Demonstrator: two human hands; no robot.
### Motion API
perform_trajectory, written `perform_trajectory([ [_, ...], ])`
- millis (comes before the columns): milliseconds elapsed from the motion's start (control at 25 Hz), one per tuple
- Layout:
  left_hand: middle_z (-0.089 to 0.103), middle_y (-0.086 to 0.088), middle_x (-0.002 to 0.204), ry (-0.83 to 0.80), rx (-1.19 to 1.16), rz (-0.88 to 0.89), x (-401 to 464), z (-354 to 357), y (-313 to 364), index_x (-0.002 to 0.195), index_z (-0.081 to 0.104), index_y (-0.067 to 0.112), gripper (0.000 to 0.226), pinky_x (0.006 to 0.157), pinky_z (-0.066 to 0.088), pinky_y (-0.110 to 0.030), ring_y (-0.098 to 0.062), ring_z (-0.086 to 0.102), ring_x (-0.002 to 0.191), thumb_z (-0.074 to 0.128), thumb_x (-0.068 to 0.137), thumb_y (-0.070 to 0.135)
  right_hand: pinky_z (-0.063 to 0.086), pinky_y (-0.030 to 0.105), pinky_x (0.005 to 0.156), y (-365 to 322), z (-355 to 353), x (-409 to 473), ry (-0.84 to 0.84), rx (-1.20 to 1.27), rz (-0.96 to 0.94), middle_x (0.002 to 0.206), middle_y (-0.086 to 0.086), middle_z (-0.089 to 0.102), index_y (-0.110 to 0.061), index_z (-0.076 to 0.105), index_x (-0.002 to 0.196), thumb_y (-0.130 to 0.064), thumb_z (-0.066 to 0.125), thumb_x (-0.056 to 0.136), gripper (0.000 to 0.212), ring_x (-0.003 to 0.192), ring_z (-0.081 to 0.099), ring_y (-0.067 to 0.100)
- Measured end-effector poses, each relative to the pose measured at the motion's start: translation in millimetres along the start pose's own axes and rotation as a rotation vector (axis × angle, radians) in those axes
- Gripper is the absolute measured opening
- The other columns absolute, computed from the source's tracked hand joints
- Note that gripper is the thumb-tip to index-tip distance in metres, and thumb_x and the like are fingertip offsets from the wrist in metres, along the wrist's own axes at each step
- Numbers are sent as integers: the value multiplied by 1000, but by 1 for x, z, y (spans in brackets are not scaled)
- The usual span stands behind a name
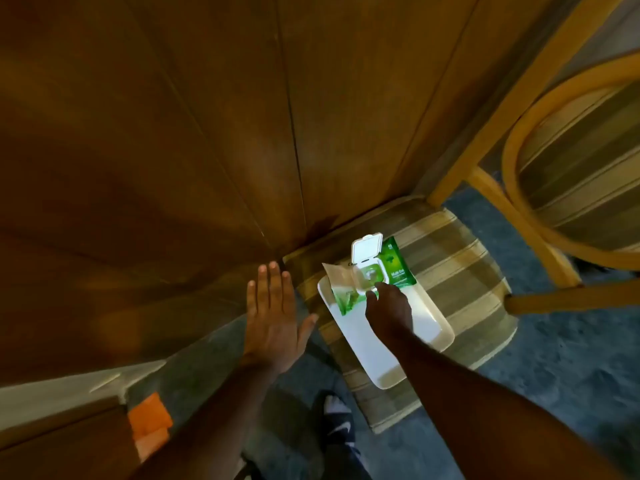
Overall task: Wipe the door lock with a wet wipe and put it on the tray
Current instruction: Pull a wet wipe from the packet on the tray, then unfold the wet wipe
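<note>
A green wet wipe pack [394, 266] lies at the far end of a white tray [360, 344], which rests on a striped chair seat. The pack's white flip lid [366, 247] stands open and a peeled label flap sticks out to its left. My right hand [389, 308] reaches down onto the pack, fingertips at the opening; whether it pinches a wipe is hidden. My left hand [273, 313] hovers flat with fingers spread, left of the tray, near the bottom of the brown wooden door [173, 133]. No door lock is in view.
The striped cushioned chair [460, 271] stands against the door, its wooden frame [485, 157] rising at right. A second chair back curves at far right. Blue carpet [561, 368] covers the floor. My foot in a dark sandal [337, 420] is below the tray. An orange object [150, 422] sits lower left.
</note>
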State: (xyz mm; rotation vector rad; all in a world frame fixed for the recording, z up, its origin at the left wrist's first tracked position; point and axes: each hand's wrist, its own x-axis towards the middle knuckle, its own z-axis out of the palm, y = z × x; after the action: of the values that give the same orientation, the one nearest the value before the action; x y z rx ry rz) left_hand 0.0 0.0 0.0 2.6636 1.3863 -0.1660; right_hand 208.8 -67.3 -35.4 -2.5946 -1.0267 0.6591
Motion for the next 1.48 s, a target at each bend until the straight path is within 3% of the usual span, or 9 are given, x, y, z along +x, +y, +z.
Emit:
perform_trajectory([
  [320,24,-31,163,-2,74,-2,13,-3,-43,155,30,-6,92,120,28,-61,-46,22,152,30,95,63,54,34,73,-10,16,57,-32,144,218,98,23,74,-1,74,98,-20,51,95,30,92,71,35],
  [560,21,-27,166,33,-35,-55,-6,-62,-66,157,28,-5,86,122,18,-55,-40,18,155,21,98,58,58,44,83,-39,-63,39,-33,759,376,106,19,72,-5,70,105,-14,49,98,24,103,69,39],
  [720,31,-21,164,198,-297,-97,-23,-160,-61,155,36,-2,71,124,11,-52,-35,22,155,29,102,44,61,36,64,-126,-157,-34,-66,1183,189,88,19,70,-8,68,77,-7,58,95,20,87,72,34],
  [840,51,-10,153,461,-450,-24,-36,-265,-68,148,53,6,63,119,25,-44,-21,41,144,41,101,47,60,40,68,-221,-229,-92,-239,1326,-131,88,21,75,-12,75,75,-3,58,93,27,83,73,28],
  [960,50,23,145,421,-801,-31,-58,-375,-86,149,51,31,61,105,47,-30,3,49,128,56,95,59,62,34,62,-301,-293,-141,-420,1451,-399,83,14,76,-12,73,75,8,54,93,33,74,74,23],
  [1160,80,13,94,580,-974,130,-121,-487,-128,97,79,38,20,66,58,-26,-7,72,79,73,95,18,57,33,57,-381,-356,-201,-389,1436,-606,76,12,71,-13,69,75,15,53,89,36,64,69,21],
  [1240,79,9,90,664,-943,103,-139,-503,-146,95,79,34,21,63,57,-31,-8,69,70,72,95,14,54,38,62,-398,-366,-214,-261,1390,-542,80,15,68,-13,67,75,11,50,91,33,69,65,25],
  [1360,78,13,95,749,-921,47,-161,-514,-167,97,78,31,20,64,59,-30,-13,70,74,68,98,14,42,26,43,-411,-379,-225,-126,1216,-512,76,8,65,-12,67,87,-6,46,97,24,59,57,18],
  [1480,77,9,92,869,-1052,-13,-177,-520,-178,96,76,24,22,62,57,-22,-10,69,76,63,100,6,31,21,37,-417,-383,-229,-292,1066,-660,65,4,60,-7,69,99,-41,57,97,36,45,44,11],
])
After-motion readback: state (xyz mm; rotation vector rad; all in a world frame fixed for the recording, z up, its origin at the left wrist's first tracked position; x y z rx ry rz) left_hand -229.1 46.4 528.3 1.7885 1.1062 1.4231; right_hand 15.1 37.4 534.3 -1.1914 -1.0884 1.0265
